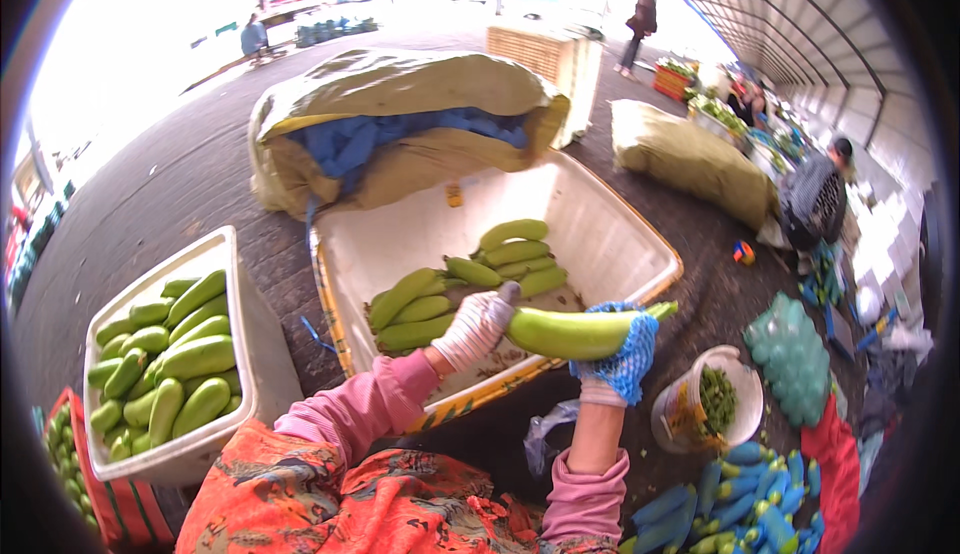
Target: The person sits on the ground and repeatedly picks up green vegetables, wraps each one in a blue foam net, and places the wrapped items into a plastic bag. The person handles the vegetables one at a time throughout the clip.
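My left hand [478, 326], in a white knit glove, grips the thick end of a long pale green eggplant [565, 333]. My right hand [612, 372] holds a blue foam net sleeve [628, 346] around the eggplant's other end. The stem tip pokes out past the sleeve. Both hands are over the near rim of a big white foam box [610, 244] that holds several more green eggplants [470, 279].
At my left a smaller white foam box [245, 334] is full of green eggplants. A clear tub [700, 409] with green stems and a heap of sleeved eggplants [745, 499] lie at my right. A large sack [400, 124] rests on the big box's far rim. People work further back.
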`<state>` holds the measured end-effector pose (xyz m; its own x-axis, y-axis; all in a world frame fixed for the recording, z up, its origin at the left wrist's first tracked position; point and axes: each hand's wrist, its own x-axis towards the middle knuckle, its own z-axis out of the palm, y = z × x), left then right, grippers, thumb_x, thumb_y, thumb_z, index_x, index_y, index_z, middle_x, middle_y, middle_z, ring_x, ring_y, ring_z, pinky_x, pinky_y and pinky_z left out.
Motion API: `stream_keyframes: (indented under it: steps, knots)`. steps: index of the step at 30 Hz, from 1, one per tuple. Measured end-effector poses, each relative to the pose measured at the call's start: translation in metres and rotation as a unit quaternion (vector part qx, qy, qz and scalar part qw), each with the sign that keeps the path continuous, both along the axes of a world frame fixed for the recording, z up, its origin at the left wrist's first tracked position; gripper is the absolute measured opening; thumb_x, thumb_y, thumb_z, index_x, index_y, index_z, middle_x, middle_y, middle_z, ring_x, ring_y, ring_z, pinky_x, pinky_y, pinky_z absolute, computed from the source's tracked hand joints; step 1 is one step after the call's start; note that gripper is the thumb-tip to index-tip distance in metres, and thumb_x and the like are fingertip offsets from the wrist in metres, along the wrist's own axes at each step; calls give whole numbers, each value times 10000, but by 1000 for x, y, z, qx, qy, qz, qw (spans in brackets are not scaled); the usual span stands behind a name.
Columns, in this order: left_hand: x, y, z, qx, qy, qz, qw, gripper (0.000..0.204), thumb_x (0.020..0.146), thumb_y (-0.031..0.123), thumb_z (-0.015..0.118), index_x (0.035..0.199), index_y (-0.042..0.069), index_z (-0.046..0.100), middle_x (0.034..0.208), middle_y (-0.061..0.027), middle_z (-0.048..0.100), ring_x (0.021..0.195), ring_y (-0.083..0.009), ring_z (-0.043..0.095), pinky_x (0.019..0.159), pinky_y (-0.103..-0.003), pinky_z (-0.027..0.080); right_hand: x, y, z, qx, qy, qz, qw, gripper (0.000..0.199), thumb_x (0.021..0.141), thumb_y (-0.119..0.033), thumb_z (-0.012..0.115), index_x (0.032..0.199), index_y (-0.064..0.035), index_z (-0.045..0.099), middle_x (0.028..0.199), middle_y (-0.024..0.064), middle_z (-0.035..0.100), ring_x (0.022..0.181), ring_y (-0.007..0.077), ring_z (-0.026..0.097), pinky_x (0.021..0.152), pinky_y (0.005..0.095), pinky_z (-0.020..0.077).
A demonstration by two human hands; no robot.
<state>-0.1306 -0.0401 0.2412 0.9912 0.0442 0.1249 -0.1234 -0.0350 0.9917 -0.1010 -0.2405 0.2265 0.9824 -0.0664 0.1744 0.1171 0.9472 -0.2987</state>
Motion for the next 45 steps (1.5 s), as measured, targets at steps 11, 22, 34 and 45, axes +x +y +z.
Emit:
stream_keyframes:
  steps: [11,22,34,45]
  knots:
    - [-4,75,11,42,-27,-149,988,950,753,542,765,1423,-1,367,1400,-179,473,1291,-305,457,1045,-381,397,-11,17,50,-90,-4,147,985,215,932,-240,607,1062,-80,546,926,60,578,899,228,573,866,390,486]
    - [-3,26,42,-320,57,25,945,445,907,368,670,1178,63,492,931,-74,600,725,-196,631,679,-315,542,-70,69,38,-487,-62,192,850,609,936,-248,628,1422,-58,314,1096,89,536,1009,156,539,1000,314,444]
    - [-6,67,49,274,-163,-78,945,104,855,162,698,878,81,638,772,-169,629,695,-308,648,622,-364,525,-51,89,-15,-340,119,218,907,424,884,-242,643,1210,3,524,1124,125,618,1007,249,619,942,399,506]
    - [224,365,44,656,46,323,681,445,913,425,488,1178,103,644,1195,-165,643,1110,-382,603,934,-463,487,-113,-97,-7,-58,365,-180,912,457,853,-474,566,1085,-88,645,926,99,704,719,276,674,583,383,561]
